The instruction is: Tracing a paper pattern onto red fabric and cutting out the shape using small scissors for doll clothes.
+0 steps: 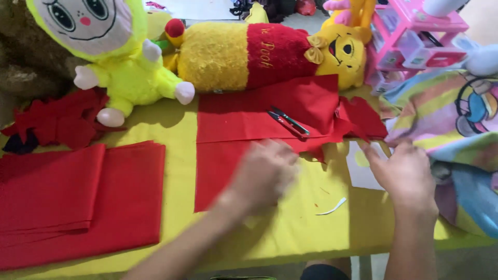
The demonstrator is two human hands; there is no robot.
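A sheet of red fabric (244,116) lies in the middle of a yellow-covered table (179,129). My left hand (264,173) is blurred and rests flat on the near edge of that red fabric, fingers spread, holding nothing I can see. My right hand (404,173) lies palm down at the table's right side, just beyond the fabric's ragged right end (363,122), next to a striped cartoon cloth (441,114). A pair of scissors (288,122) lies on the red fabric just above my left hand.
A stack of folded red fabric (78,199) fills the left. Red scraps (57,122) lie behind it. A yellow-green plush doll (124,67), a yellow and red bolster toy (259,52) and a pink toy rack (415,36) line the back. A white scrap (332,207) lies near the front edge.
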